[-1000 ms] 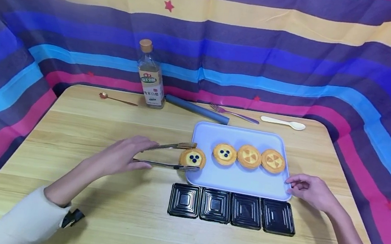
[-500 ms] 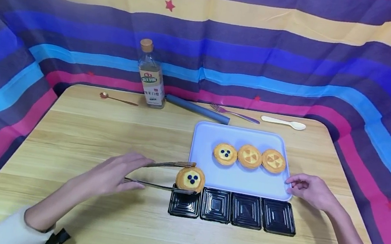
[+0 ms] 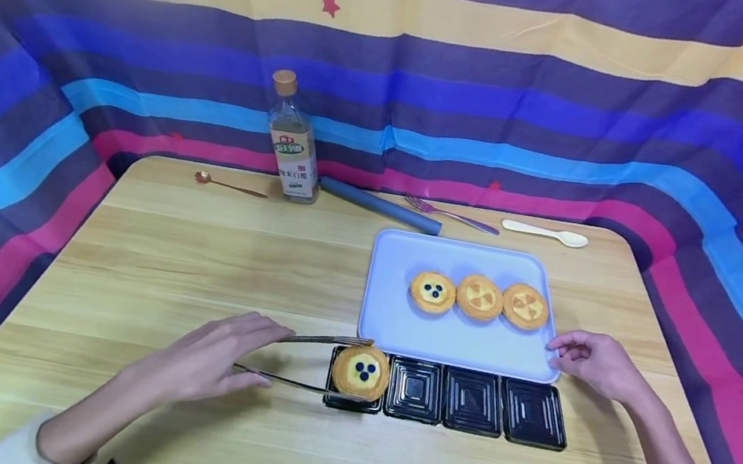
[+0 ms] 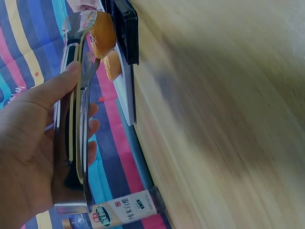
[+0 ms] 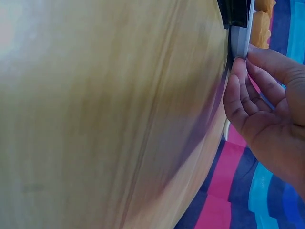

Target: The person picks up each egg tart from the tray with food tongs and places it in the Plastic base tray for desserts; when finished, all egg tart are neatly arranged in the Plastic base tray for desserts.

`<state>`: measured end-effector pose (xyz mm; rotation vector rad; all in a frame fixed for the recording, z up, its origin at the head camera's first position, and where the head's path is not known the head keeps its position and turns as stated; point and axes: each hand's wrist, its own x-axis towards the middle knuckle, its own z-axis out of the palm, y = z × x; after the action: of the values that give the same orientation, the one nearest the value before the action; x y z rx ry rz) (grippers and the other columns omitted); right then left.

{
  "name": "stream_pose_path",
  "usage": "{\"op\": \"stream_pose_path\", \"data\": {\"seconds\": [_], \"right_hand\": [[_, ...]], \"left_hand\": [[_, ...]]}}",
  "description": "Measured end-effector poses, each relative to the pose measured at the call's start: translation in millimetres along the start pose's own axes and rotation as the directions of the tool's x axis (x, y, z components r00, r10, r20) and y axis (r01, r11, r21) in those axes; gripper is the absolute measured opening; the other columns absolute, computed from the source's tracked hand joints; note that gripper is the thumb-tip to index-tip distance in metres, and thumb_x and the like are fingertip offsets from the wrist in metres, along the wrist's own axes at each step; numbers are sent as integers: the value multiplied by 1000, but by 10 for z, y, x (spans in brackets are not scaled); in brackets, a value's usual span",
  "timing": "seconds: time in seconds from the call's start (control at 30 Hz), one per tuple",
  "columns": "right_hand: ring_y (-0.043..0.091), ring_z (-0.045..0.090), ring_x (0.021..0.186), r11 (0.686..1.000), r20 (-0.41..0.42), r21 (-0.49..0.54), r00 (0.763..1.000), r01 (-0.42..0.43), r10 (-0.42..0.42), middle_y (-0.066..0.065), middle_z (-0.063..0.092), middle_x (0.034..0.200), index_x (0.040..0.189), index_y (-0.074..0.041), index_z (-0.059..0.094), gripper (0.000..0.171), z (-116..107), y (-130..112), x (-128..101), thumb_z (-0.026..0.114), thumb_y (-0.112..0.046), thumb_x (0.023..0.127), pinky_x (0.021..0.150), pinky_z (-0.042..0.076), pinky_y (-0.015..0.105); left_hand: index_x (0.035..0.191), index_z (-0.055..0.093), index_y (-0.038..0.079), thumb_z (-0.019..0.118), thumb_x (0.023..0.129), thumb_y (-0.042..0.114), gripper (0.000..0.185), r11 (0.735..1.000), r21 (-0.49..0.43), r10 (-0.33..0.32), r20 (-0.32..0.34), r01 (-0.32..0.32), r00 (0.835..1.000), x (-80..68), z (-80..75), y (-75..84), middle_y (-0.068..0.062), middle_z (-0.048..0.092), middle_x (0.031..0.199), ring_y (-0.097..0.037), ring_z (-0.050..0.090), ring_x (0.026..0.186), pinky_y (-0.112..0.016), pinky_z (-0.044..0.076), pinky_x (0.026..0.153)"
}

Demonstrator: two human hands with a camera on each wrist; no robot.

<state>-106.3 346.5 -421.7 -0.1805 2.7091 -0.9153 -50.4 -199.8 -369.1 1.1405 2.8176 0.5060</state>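
My left hand [image 3: 211,358] grips metal tongs [image 4: 71,191], thumb on one arm and fingers on the other. Between the tong tips is a round tart [image 3: 361,372] with several blueberries on top. It is over the leftmost black square container [image 3: 335,400]; whether it touches the bottom I cannot tell. On the light-blue tray [image 3: 455,344] sit one more blueberry tart [image 3: 433,292] and two tarts with wedge-shaped toppings [image 3: 480,296]. At the tray's right edge, my right hand [image 3: 598,365] pinches the rim between thumb and fingers, also visible in the right wrist view.
More black containers [image 3: 472,401] stand in a row along the tray's front edge. Behind are a vinegar bottle [image 3: 297,150], a blue-grey roll [image 3: 380,206], a purple fork [image 3: 452,213], a white spoon [image 3: 546,233] and a small copper-coloured spoon [image 3: 231,185]. Striped cloth surrounds the table.
The tongs have carried the blueberry tart from the tray's left edge toward the front, over the leftmost container. My right hand has stayed at the tray's rim.
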Motion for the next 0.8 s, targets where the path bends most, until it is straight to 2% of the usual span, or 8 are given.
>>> {"op": "stream_pose_path", "data": {"seconds": [0.23,0.8], "right_hand": [[0,54,68,1000,3,-11,1000,-9,9,6,65,83,100,1,68,24,3,-15,3,73,-10,78,58,49,18],[0,54,69,1000,12,-14,1000,-24,24,6,65,83,100,1,68,25,-2,-19,2,73,-11,79,58,49,19]], "left_hand": [[129,56,9,74,79,36,59,999,31,9,-5,-9,1000,-17,11,1,-4,64,121,-21,60,112,-40,54,92],[130,55,8,75,78,35,62,998,57,-18,65,14,998,37,17,23,-7,62,124,-25,58,116,-46,48,99]]}}
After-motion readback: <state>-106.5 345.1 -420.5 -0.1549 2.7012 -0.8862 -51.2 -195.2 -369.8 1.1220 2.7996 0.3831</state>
